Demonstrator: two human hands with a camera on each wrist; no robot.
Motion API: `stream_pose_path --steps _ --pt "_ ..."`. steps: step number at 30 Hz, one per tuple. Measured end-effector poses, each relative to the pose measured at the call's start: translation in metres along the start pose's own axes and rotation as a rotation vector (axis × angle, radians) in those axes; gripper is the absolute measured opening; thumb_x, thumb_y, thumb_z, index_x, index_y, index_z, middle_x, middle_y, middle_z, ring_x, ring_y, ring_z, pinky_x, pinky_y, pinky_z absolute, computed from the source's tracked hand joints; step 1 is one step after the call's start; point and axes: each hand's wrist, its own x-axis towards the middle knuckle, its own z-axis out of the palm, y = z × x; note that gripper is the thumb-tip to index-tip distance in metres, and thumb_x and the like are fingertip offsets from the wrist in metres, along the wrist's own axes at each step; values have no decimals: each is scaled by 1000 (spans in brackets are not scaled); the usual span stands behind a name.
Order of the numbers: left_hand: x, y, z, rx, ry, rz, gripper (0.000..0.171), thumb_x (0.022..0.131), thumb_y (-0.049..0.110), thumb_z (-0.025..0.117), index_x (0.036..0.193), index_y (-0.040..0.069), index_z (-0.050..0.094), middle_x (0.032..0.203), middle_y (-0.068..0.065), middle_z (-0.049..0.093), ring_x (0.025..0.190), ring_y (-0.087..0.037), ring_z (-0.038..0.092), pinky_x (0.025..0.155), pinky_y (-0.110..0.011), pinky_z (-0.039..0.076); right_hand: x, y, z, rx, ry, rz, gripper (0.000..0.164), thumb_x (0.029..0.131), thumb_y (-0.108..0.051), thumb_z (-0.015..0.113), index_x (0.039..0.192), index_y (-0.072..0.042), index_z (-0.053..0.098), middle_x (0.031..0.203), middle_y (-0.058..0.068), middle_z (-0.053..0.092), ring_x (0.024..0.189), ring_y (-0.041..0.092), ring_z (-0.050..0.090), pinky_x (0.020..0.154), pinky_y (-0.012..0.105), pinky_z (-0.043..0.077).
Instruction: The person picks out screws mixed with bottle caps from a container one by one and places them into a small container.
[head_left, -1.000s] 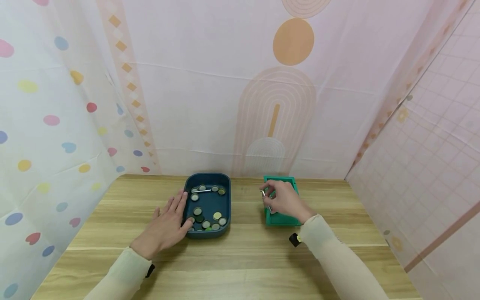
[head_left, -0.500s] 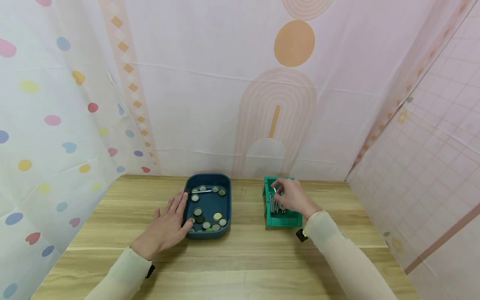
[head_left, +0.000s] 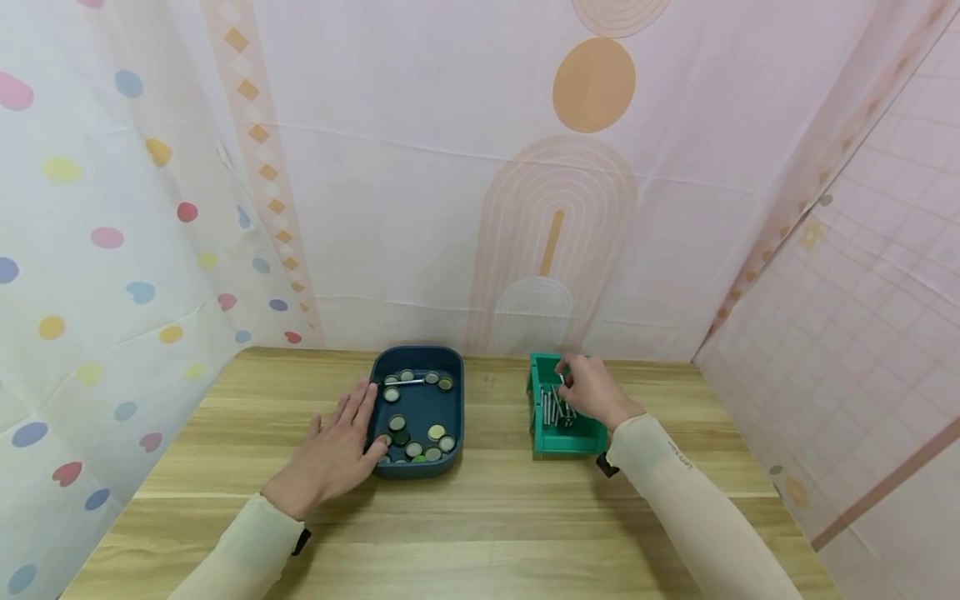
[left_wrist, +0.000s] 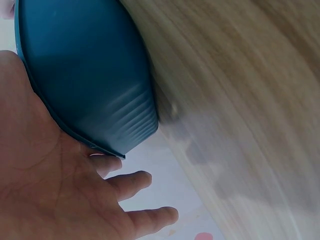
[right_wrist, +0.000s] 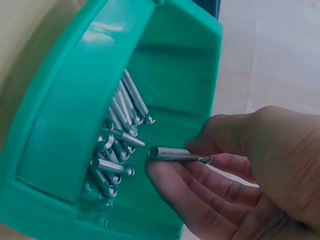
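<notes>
My right hand (head_left: 596, 392) pinches a silver bolt (right_wrist: 176, 154) between thumb and fingers, over the green bin (head_left: 572, 442). Its threaded end points toward several similar bolts (right_wrist: 134, 95) lying in the bin. On the left, my left hand (head_left: 330, 454) rests along the side of a dark blue tray (head_left: 423, 407), fingers straight and thumb over the near rim corner. Inside that tray, one long bolt (head_left: 405, 382) lies near the far end among round caps (head_left: 437, 432), several of them gathered at the near end.
Both containers stand on a wood-grain table (head_left: 480, 517), with a gap between them. Behind the table hangs a patterned cloth (head_left: 420, 208). A dotted cloth (head_left: 112, 317) closes the left side and a grid-patterned one (head_left: 862, 333) the right.
My right hand has moved right over the green bin with its bolt, so more of the bolts inside show. My left hand and the blue tray have stayed put.
</notes>
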Motion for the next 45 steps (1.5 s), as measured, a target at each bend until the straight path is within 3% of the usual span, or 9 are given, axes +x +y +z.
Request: stream_pose_path --steps 8,15,22,28,34,41,45 --pt "-1 1 0 -6 -11 -3 87 119 41 58 186 0 19 196 -24 14 177 -58 26 131 -93 25 1 0 2 -96 2 -1 29 106 2 78 135 5 74 96 11 75 79 19 67 78 37 64" --pt "0 0 0 -7 -8 -1 87 120 41 58 186 0 19 196 -24 14 177 -58 26 131 -94 24 2 -3 4 -173 -24 -26 26 104 2 82 129 7 76 120 23 83 92 24 79 89 44 71" --pt "-1 -2 1 -8 -8 -3 87 119 41 58 186 0 19 196 -24 15 178 -58 25 131 -94 24 6 -2 8 -233 -19 -29 17 101 7 81 118 8 78 114 23 84 98 30 83 88 46 72" --pt "-2 -2 1 -9 -9 -5 87 120 41 58 186 0 19 196 -24 14 177 -58 25 131 -94 24 5 -6 7 -221 40 10 23 104 10 74 127 11 75 125 32 82 106 41 86 90 48 74" --pt "-1 -2 0 -8 -4 -1 87 120 41 58 185 0 19 196 -24 15 177 -59 26 131 -94 24 4 -9 5 -189 110 -58 32 103 6 78 135 9 75 136 28 82 117 42 85 97 50 73" --pt "-1 -3 -1 -2 -6 -1 87 120 42 58 186 0 19 196 -24 15 177 -59 27 130 -94 26 0 -20 9 -207 171 -136 29 109 -8 79 135 3 77 134 24 80 88 24 76 80 41 70" --pt "-1 -2 -1 -1 -2 3 87 120 42 59 185 0 20 196 -24 16 176 -59 29 129 -94 27 -2 -28 14 -249 223 -203 31 110 -13 79 137 0 78 135 22 79 102 31 82 85 45 72"
